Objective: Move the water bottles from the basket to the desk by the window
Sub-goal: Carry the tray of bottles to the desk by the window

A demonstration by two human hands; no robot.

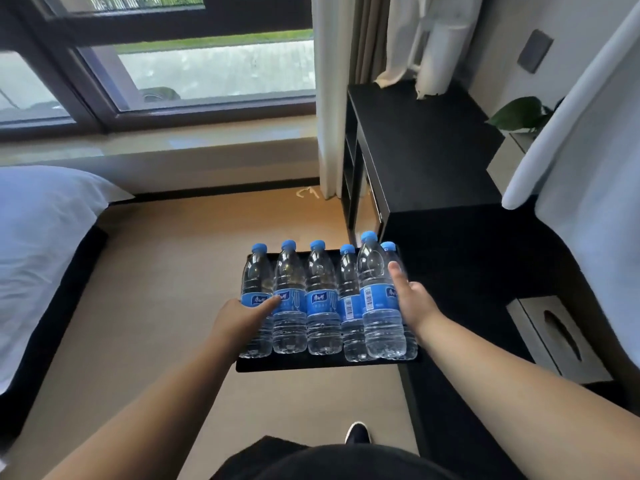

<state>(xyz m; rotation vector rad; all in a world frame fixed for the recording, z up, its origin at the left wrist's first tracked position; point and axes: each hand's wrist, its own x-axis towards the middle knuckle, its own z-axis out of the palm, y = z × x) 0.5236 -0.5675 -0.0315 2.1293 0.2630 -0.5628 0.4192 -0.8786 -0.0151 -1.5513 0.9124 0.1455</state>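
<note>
Several clear water bottles with blue caps and blue labels stand upright in a row in a shallow black basket, low in front of me. My left hand grips the leftmost bottle, thumb lying across its label. At the other end, my right hand wraps the rightmost bottles from the side, thumb pointing up. The black desk by the window lies ahead to the right, with nothing on its top. Whether the basket rests on anything I cannot tell.
A bed with white bedding fills the left. A curtain hangs between window and desk. On the right are a tall white rounded shape, a green plant and a tissue box on a low black surface. Beige floor lies between.
</note>
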